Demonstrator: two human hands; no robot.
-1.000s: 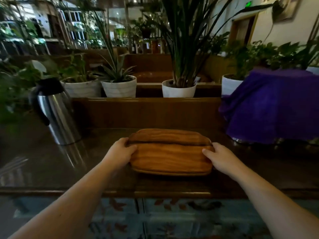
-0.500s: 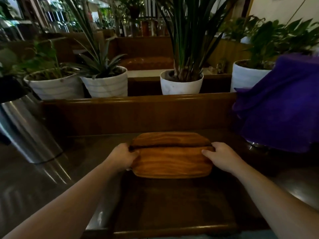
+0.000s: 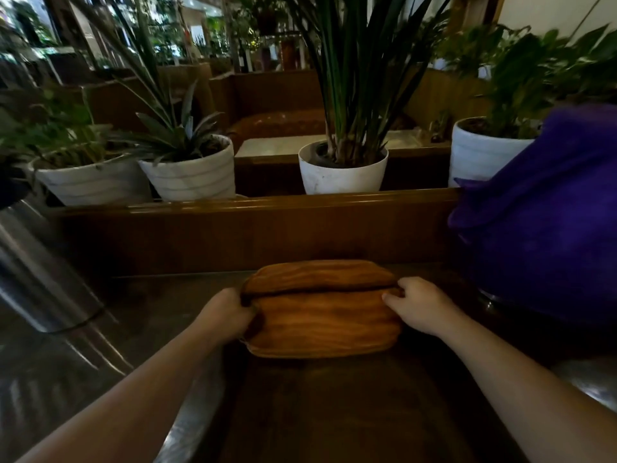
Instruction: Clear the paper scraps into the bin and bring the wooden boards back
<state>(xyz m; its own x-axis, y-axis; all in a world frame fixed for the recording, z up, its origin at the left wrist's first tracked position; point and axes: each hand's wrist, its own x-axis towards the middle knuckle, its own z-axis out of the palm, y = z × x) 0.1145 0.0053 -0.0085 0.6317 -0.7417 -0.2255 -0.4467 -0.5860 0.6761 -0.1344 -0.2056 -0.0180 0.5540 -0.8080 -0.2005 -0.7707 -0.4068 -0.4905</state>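
Note:
Two stacked wooden boards (image 3: 322, 320) with rounded corners lie on the dark glossy counter (image 3: 334, 412), close to its wooden back rail. The upper board is shifted a little toward the rail. My left hand (image 3: 227, 315) grips the stack's left edge, fingers curled around it. My right hand (image 3: 422, 304) holds the right edge, fingertips at the seam between the boards. No paper scraps or bin are in view.
A steel thermos jug (image 3: 36, 262) stands at the left. A purple cloth (image 3: 547, 222) covers something at the right, very near the boards. Behind the wooden back rail (image 3: 253, 208) sit several white plant pots (image 3: 342, 172).
The view has come closer to the counter and the boards sit deeper on it, nearer the back rail. Both hands keep their hold on the stack's ends.

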